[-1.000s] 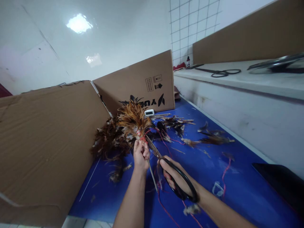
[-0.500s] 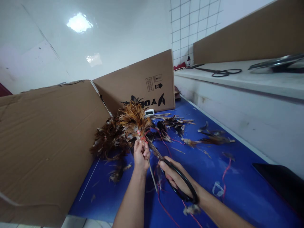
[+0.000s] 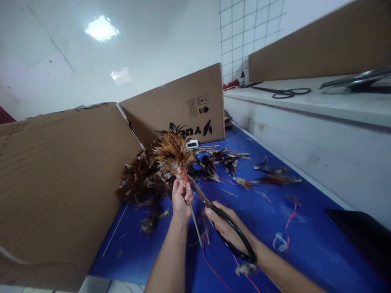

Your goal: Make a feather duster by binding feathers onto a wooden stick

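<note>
Red cord (image 3: 228,181): near my scissors (image 3: 200,194), it lies lower than before; both hands scarcely shifted.
Right hand (image 3: 228,228): gripping the scissors' handles, tips angled at the binding (image 3: 183,178).
Left hand (image 3: 182,200): clenched round the stick (image 3: 196,226), just below the binding, seemingly leaving it exposed and steady.
Feather duster (image 3: 172,154): just beyond my left hand, plumes pointing away.
Cardboard box (image 3: 171,97): farther off, probably fencing loose feathers (image 3: 137,179).

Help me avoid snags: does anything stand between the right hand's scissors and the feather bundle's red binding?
Nothing visible does: the black-handled scissors in the right hand end beside the red binding. The left hand grips just below it; whether the blades touch is unclear.
</note>
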Demonstrator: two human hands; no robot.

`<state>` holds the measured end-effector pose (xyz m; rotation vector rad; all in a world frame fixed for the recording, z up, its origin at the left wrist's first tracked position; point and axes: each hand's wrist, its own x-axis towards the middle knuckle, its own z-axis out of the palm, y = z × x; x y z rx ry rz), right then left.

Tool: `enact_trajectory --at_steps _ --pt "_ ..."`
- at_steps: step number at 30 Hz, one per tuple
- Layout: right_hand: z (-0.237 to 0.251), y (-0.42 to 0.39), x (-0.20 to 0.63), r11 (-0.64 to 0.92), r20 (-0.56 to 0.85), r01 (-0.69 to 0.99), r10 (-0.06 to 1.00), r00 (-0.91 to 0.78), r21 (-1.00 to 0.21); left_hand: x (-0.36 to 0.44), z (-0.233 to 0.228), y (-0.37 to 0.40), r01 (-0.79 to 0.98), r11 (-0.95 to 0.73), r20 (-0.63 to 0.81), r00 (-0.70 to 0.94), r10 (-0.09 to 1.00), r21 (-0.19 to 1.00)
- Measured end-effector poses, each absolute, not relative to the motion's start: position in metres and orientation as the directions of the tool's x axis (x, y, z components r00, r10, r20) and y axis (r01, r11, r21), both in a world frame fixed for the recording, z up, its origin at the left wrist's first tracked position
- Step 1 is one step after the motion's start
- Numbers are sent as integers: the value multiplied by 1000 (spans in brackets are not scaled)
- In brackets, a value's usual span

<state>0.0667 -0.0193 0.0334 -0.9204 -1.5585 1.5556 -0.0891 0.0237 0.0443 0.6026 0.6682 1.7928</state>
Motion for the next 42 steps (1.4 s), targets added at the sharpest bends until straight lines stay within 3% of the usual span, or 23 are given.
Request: enact_trajectory --at_steps 12,31,42 --pt "26 -20 65 -185 -100 -94 818 -566 -978 -90 46 24 -694 -244 44 -294 955 678" --pt "29 -17 73 -127 -33 -122 813 -581 -984 -90 46 23 -679 -207 34 -258 965 705" --pt "30 -16 73 -45 -33 -9 840 -541 -999 -89 46 23 -678 -202 28 -258 966 707"
